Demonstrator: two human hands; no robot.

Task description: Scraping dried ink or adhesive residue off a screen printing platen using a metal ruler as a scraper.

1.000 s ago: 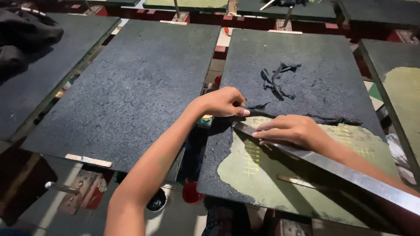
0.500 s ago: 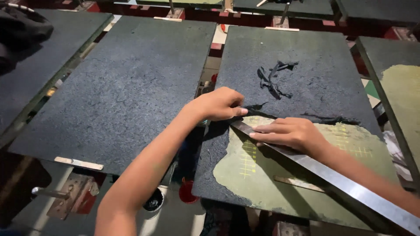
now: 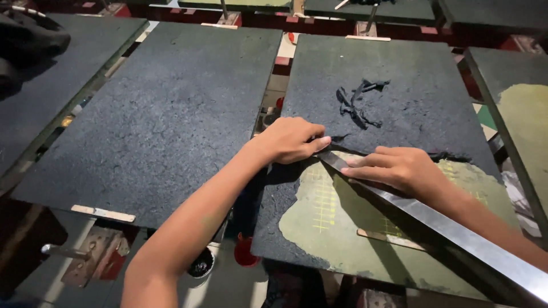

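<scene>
Change since earlier: both hands and the blade sit slightly further up the board; more yellow-green surface bared below the scraped edge.
Left hand (image 3: pixel 291 140): curled, fingertips pinching the near tip of the long flat silver metal blade (image 3: pixel 434 219), resting on the board's left edge.
Right hand (image 3: pixel 399 168): flat, fingers stretched out and pressed down on top of the blade just beside its tip; not wrapped round it.
Blade: lying slantwise across the board, from the tip between the hands down to the lower right corner of view.
Dark rectangular board with grainy black coating (image 3: pixel 371 68): coating intact on upper half, stripped to yellow-green on lower half.
Scrapings: small heap of black curled peelings (image 3: pixel 357 102) above the hands.
Neighbouring grey-black coated board (image 3: pixel 171 97): left of this one, untouched, well apart from both hands.
</scene>
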